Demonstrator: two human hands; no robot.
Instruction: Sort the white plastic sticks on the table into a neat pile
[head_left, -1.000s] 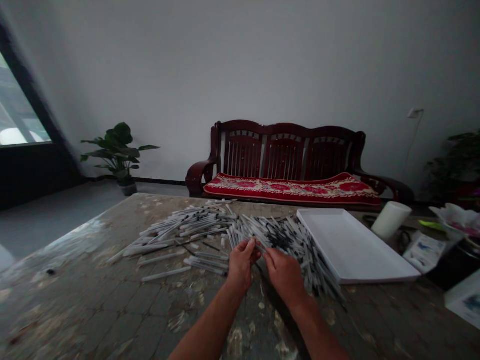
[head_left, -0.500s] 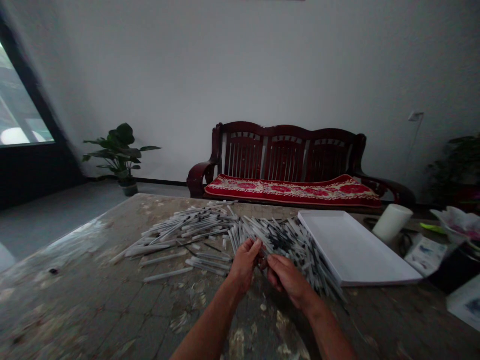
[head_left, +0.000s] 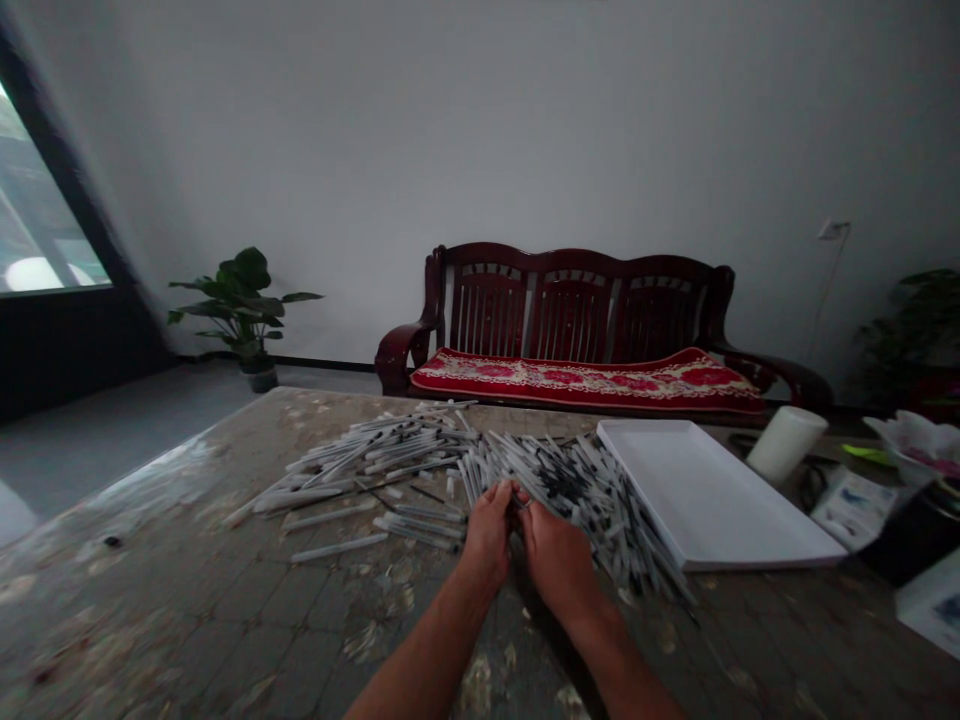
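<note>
My left hand (head_left: 487, 535) and my right hand (head_left: 561, 562) meet at the near edge of a heap of pens. Both have their fingers closed, and the fingertips come together in a pinch. Whatever lies between them is too small and dark to make out. Slim whitish pens with dark parts (head_left: 619, 520) spread beyond and to the right of my hands. A second loose pile of whitish pens (head_left: 397, 445) lies to the left, with a single pen (head_left: 337, 548) apart from it at the front.
A shallow white tray (head_left: 720, 500) sits right of the pens on the patterned table (head_left: 247, 620). Past it are a white roll (head_left: 787, 445), a printed box (head_left: 855, 508) and a wrapped bouquet (head_left: 915, 440). A wooden bench (head_left: 570, 310) stands behind the table.
My right hand has moved slightly left and turned, closing up against my left hand. My left hand stays nearly in place. The pens and tray look unmoved.
</note>
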